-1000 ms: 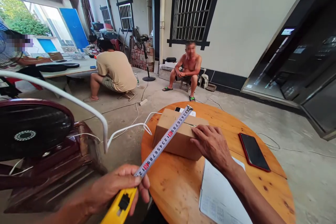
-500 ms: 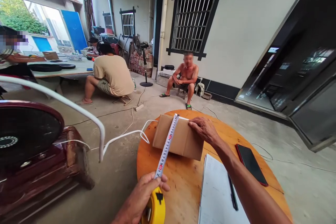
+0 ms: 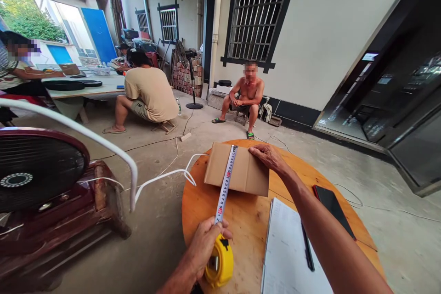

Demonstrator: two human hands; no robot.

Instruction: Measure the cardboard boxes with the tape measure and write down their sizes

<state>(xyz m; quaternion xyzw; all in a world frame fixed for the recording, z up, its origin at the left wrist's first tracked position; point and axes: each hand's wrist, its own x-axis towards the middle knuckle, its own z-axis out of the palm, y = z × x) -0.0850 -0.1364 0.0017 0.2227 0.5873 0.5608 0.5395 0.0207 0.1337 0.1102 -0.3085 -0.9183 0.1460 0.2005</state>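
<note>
My left hand (image 3: pixel 203 244) is closed around a yellow tape measure (image 3: pixel 223 266), its thumb pressed on the pulled-out blade. The white blade (image 3: pixel 225 188) runs forward over the face of a brown cardboard box (image 3: pixel 253 175), and its metal end lies at the box's far top edge. My right hand (image 3: pixel 270 158) grips that box by its upper right edge, the fingertips partly hidden behind it. The box rests tilted on a round wooden table (image 3: pixel 243 225).
On the table lie papers (image 3: pixel 285 248), a black pen (image 3: pixel 308 248) and a phone (image 3: pixel 334 211). A dark red fan (image 3: pixel 41 179) with a white curved tube (image 3: pixel 99 133) stands left. One person (image 3: pixel 246 94) sits ahead; another (image 3: pixel 149 92) sits by a long table.
The view has shifted slightly, and more of the tape measure's case shows. My left hand and the case appear a little farther right and forward. Both hands keep their holds.
</note>
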